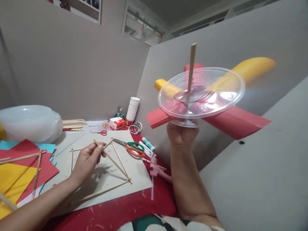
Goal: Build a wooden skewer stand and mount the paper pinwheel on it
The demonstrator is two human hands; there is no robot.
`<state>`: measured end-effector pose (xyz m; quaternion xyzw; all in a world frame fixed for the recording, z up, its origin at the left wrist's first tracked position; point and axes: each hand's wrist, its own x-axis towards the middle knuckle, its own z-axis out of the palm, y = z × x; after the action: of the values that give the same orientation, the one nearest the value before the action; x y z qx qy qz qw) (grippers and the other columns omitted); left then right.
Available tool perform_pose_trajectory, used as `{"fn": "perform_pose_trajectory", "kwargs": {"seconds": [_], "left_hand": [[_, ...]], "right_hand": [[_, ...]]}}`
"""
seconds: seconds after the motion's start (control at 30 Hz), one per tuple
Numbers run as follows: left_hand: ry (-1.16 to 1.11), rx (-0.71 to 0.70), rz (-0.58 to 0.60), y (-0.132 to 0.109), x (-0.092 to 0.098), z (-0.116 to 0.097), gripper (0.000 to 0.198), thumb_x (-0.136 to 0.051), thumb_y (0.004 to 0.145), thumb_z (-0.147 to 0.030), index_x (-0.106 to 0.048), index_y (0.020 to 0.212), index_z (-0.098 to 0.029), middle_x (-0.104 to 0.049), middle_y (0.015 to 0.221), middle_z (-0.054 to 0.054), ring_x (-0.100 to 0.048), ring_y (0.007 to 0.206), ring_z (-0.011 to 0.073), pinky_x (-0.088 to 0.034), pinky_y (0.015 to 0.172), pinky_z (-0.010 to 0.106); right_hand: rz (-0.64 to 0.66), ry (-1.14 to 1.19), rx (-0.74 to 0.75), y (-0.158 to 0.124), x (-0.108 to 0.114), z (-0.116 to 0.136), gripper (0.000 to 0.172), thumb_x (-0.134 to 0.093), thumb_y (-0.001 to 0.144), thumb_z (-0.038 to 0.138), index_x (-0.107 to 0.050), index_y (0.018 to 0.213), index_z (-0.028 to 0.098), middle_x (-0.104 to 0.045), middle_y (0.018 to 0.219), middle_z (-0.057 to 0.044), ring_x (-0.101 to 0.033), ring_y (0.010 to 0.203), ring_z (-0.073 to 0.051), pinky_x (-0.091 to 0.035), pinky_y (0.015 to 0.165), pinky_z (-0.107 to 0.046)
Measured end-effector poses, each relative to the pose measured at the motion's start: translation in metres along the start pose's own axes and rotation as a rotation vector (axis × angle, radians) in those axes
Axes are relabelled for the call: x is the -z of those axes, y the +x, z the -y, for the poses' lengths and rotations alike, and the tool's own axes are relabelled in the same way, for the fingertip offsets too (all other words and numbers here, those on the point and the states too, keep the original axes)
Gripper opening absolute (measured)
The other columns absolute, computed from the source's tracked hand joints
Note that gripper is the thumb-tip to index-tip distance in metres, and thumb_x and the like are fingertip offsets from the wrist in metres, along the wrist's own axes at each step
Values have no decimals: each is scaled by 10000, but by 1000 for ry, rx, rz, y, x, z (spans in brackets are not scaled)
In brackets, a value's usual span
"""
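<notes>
My left hand pinches one stick of a wooden stick frame between thumb and fingers. The frame's sticks meet at glued-looking corners, over and partly on the white board. Raised at the right, my right hand grips a paper-bladed wheel from below. Its fingers are mostly hidden behind the plastic. The wheel has a clear plastic disc, curled red blades and yellow blades. A wooden stick stands up from its middle, slightly tilted.
Scissors with green and orange handles, glue sticks and a pink glue gun lie right of the white board. Behind stand stacked paper cups. Coloured paper lies left, near a plastic bag. Grey partitions enclose the table.
</notes>
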<state>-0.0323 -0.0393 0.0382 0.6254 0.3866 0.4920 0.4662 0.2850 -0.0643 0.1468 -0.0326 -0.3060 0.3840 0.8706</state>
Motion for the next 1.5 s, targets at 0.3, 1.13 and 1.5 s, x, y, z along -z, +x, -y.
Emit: {"fn": "perform_pose_trajectory", "kwargs": {"seconds": [0.3, 1.13, 1.5], "left_hand": [[-29, -94, 147, -26, -3, -34, 518, -559, 923, -454, -588, 1343, -153, -594, 649, -18, -430, 523, 109, -370, 520, 242], [44, -339, 611, -62, -4, -65, 763, -566, 943, -250, -229, 1626, -207, -591, 727, -24, -433, 540, 87, -374, 530, 211], [10, -318, 596, -58, -6, -56, 756, -560, 942, -230, -221, 1614, -150, -523, 692, -59, -416, 536, 71, -367, 532, 201]], "right_hand": [[22, 46, -192, -1, 14, -33, 230, -521, 698, 102, -620, 855, 239, -706, 735, 17, -654, 584, -94, -498, 404, -121], [91, -155, -353, -40, 7, -93, 164, -536, 769, 142, -672, 790, 232, -767, 847, 4, -723, 782, -141, -632, 802, -274], [27, -130, -386, -48, -4, -91, 297, -437, 843, 122, -722, 894, 191, -780, 858, -37, -735, 809, -166, -629, 810, -303]]}}
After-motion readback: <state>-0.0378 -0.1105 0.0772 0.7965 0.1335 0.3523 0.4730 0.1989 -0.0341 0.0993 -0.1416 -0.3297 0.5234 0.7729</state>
